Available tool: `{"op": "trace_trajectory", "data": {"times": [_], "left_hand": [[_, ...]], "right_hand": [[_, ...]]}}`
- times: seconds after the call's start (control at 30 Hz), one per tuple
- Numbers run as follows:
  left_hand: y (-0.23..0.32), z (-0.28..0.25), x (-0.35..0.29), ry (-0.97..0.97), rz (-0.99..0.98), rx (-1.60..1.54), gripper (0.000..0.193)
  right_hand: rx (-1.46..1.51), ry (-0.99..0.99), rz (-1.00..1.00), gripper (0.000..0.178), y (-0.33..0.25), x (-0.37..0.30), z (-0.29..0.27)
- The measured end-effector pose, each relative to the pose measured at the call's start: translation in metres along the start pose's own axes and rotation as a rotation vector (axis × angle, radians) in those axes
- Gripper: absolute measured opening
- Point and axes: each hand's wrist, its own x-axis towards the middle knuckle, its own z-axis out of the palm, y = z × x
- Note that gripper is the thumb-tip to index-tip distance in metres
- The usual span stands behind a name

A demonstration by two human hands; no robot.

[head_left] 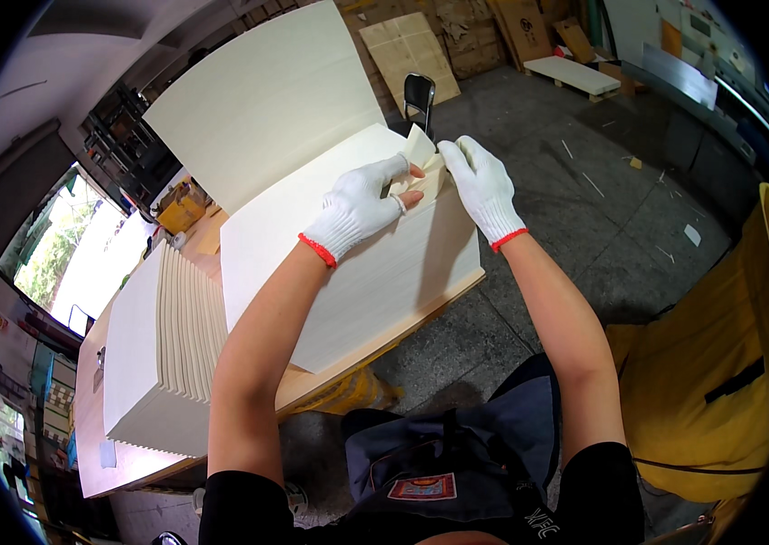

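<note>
A tall stack of large white paper sheets (366, 291) stands on the table in front of me, with one big sheet or cover (266, 100) raised upright at its far left side. Both hands wear white knitted gloves with red cuffs. At the stack's right corner my left hand (357, 204), its thumb and forefinger tips bare, grips folded cream paper (430, 180). My right hand (482, 180) is curled against the same paper from the right, its fingertips partly hidden. A small pointed flap of paper (418, 145) sticks up between the hands.
To the left on the wooden table (94, 400) stands a second stack of thick white bundles (171, 354). A yellow box (182, 209) lies behind it. A black chair (418, 98) stands beyond the corner. A yellow cloth holder (711, 363) is at my right; scraps lie on the floor.
</note>
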Motion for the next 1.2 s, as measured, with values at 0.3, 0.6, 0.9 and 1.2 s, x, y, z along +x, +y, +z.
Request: {"op": "trace_trajectory", "data": {"times": [0.3,0.6,0.9,1.2], "left_hand": [[-0.005,0.002,-0.011,0.158,0.353,0.349,0.038],[0.001,-0.082,-0.014,0.312,-0.121,0.556,0.047],[-0.088,-0.253,-0.132,1.077,-0.031,-0.403,0.035],[-0.127,-0.240,-0.198,1.375,0.071,-0.981,0.039]], "right_hand": [[0.045,0.035,0.014,0.051,0.004,0.003,-0.015],[0.082,-0.145,-0.287,0.042,-0.082,-0.023,0.001],[-0.410,-0.662,-0.814,0.080,-0.179,-0.111,0.132],[-0.705,-0.604,-0.807,0.081,-0.182,-0.152,0.169]]}}
